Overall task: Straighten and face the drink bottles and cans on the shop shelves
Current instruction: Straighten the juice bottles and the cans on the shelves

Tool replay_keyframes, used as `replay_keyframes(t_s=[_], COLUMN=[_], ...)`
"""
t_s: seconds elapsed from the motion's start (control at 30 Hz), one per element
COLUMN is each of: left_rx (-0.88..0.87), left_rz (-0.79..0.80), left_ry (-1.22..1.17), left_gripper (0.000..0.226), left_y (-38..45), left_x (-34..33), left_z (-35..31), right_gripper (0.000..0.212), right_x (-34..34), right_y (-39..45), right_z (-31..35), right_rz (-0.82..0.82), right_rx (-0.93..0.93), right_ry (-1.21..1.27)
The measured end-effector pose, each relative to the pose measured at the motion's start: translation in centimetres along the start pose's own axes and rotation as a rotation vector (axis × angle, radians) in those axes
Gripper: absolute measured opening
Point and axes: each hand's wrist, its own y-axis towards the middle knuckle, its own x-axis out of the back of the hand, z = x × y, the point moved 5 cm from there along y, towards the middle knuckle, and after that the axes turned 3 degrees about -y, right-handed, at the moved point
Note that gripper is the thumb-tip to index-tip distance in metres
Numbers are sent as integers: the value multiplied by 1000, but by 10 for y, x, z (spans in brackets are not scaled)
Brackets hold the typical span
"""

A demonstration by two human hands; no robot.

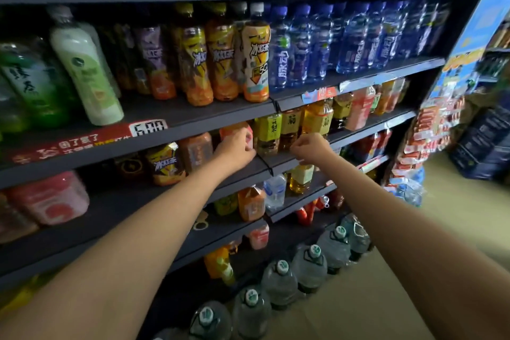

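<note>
1. Your left hand (238, 148) reached onto the dark metal shelf (237, 174), its grip curled round the lower body of the orange-pink plastic drink bottle (234, 131).
2. Your right hand (310, 148) hung just right of that grip, fingers bunched in a loose fist at the shelf's front edge; I cannot tell whether it pinched anything.
3. Directly behind the right grip stood the yellow-labelled tea bottles (269, 132), upright and touching each other.
4. Left of the left grip stood a brown-orange bottle (196, 152), then a purple-and-yellow iced tea bottle (165, 164).
5. Far below both grips, large clear water jugs (309, 268) lined the floor.
</note>
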Motion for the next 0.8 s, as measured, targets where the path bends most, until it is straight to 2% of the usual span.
replay_keyframes(t_s=[0.17,0.33,0.5,0.8], left_rx=[107,265,328,341], left_rz=[-90,-130,-186,-241], left_ry=[-38,-57,-38,4], left_gripper=[40,41,45,51], left_y=[31,57,70,66], left_x=[-36,-73,-87,-91], left_z=[-26,-65,-98,-106], right_gripper=[10,19,20,22], right_x=[20,69,104,107], right_y=[53,91,115,121], right_z=[-25,-63,-81,-95], right_rz=[83,133,135,194], right_rx=[124,159,183,198], right_ry=[-51,-114,-97,-40])
